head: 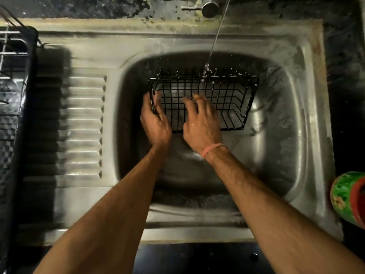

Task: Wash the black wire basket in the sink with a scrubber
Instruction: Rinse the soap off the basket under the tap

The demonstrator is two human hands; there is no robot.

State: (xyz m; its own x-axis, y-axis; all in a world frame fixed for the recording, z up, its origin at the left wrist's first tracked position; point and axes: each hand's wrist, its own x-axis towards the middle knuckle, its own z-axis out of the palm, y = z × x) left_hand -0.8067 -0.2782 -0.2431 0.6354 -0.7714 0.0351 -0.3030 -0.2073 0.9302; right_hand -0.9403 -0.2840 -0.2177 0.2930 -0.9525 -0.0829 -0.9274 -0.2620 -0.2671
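You have the basket (203, 99) in the sink (296, 119), tipped so its open side faces you and the stream (216, 36) from the tap (209, 9) at 12 o'clock strikes its far rim. That tilt probably lets the water run down through the wires.

Your left hand (155, 119) grips the basket's 9 o'clock end, fingers curled round the rim wire, which steadies it against the water. Your right hand (200, 123), with a pink band (213, 149) at the wrist, lies on the grid near its middle, fingers spread and bent onto the wires. No scrubber shows in it, though the palm is hidden, so you seem to be rubbing or rinsing by hand. The hands sit near each other, both on the basket.

At 9 o'clock a rack (13, 95) stands beside the ribbed drainboard (83, 123), likely where the basket dries. At 4 o'clock on the tabletop sits a green and red container (348, 196); any print on it is too blurred to read, and no other writing shows.
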